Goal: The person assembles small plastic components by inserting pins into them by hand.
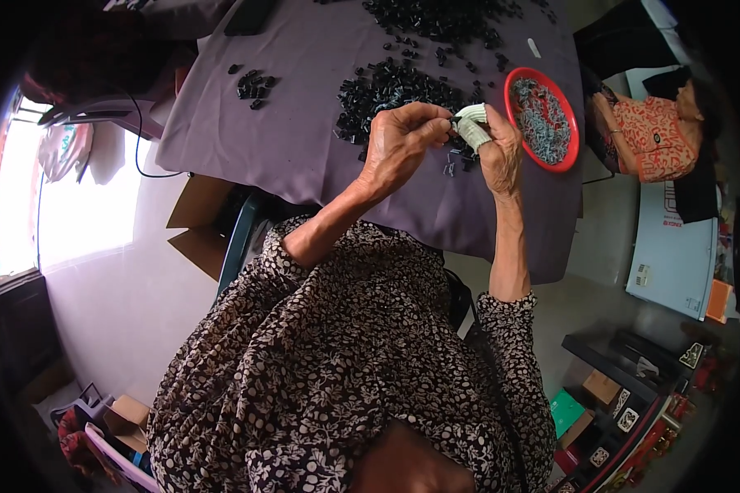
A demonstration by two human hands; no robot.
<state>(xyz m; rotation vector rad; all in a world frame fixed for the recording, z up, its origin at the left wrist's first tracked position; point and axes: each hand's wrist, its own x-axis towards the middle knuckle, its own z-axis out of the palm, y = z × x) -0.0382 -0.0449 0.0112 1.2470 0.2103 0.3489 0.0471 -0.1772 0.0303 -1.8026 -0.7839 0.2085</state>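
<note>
Over the near side of the table, my left hand [403,141] and my right hand [501,152] meet with fingertips pinched together. Between them is a small black piece [455,120], mostly covered by the fingers; its exact kind is too small to make out. Pale wrappings [472,131] cover the thumb and a finger of my right hand. Just beyond my hands lies a heap of small black plastic pieces [370,94]. Right of my right hand stands a red round tray [573,123] holding many thin grey-blue bits. A few such bits [449,164] lie below my fingertips.
A purple cloth [296,123] covers the table. A bigger black heap [444,18] lies at the far side, and a small cluster [255,86] at left. Another person in an orange patterned top [654,140] sits at right. An open cardboard box [201,222] stands below the table's left edge.
</note>
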